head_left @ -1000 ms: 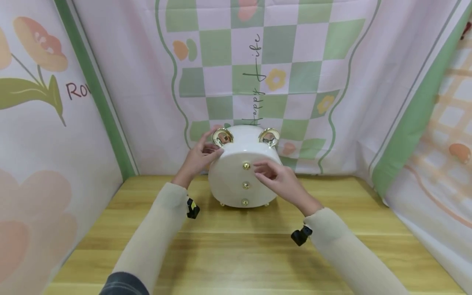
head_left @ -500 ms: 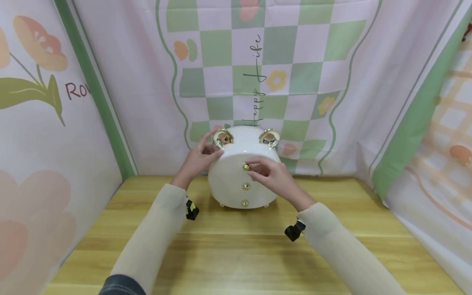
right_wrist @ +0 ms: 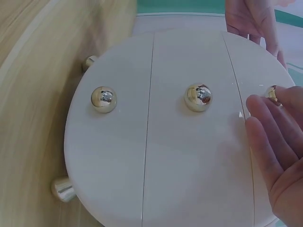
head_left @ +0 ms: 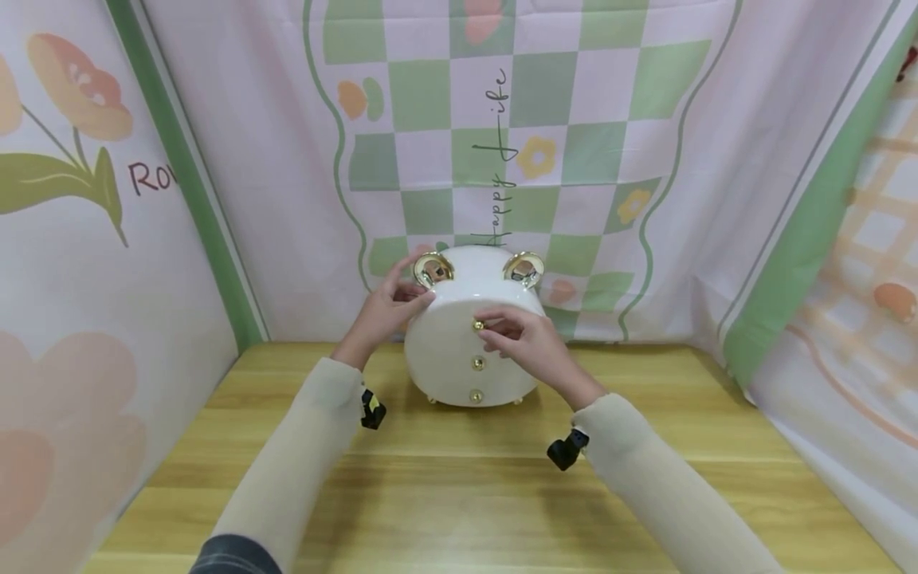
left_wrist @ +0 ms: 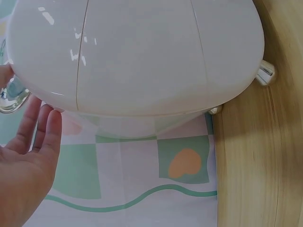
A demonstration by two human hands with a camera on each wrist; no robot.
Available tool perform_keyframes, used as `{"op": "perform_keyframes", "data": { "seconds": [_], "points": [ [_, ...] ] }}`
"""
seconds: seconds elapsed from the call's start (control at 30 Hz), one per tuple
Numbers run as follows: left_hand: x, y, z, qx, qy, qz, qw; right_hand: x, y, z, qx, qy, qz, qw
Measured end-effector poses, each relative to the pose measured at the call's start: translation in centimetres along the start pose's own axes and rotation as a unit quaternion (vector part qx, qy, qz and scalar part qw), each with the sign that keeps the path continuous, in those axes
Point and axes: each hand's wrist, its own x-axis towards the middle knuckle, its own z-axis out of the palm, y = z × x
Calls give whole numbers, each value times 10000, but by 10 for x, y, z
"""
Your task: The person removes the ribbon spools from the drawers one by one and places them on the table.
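Glossy white cabinet (head_left: 441, 355) in head view, standing on the wood table (head_left: 459, 498); I see left hand (head_left: 383, 311), fingers relaxed, at the cabinet's left gold ear (head_left: 433, 269); right hand (head_left: 536, 347) pinches its top knob (head_left: 478, 325). Left wrist: cabinet looks stiff, slick, likely chippable; I'd brace flat on its side, not the ear. Right wrist: middle knob (right_wrist: 198, 97) and bottom knob (right_wrist: 103, 99) line the cabinet's front below the pinch. Polished, probably slippery; I'd grip deep. Weight: can't tell.

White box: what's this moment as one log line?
left hand: touching white box | right hand: pinching top knob | middle knob, bottom knob: untouched
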Motion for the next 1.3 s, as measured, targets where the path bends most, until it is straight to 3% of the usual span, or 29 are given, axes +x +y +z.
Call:
{"op": "perform_keyframes", "data": {
  "seconds": [0.7,1.03,1.3],
  "points": [
    [-1,0,0,228,58,-48,9997,-16,-6,4,77,-31,-214,9997],
    [2,-4,2,278,59,56,9996,-35,-42,5,50,-25,-110,9999],
    [1,-4,0,282,61,82,9995,-40,-26,7,-48,-7,-301,9995]
  ]
}}
